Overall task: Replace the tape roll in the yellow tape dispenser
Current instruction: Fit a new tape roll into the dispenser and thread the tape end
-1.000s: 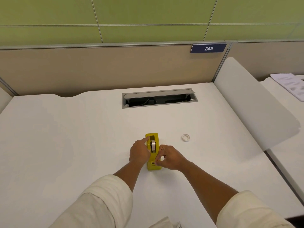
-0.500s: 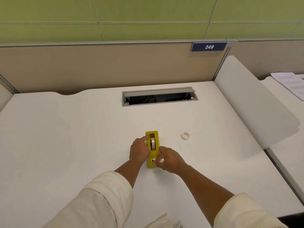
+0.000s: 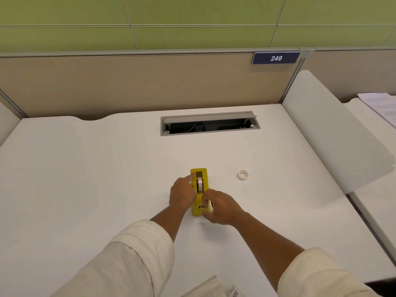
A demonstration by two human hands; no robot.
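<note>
A person's left hand (image 3: 182, 192) braces the left flank of the yellow tape dispenser (image 3: 200, 190), index finger stretched forward along its top edge, while the right hand (image 3: 219, 206) pinches at the cutter end nearest the body; whether a tape end is caught between those fingertips cannot be made out. A tape roll (image 3: 200, 184) sits in the dispenser's cradle. The dispenser stands mid-surface (image 3: 85, 179), its long axis running straight away from the person, so both hands meet it from the near end. A small white ring (image 3: 243, 175), likely a tape core, lies well apart to the right, nearer the right hand.
</note>
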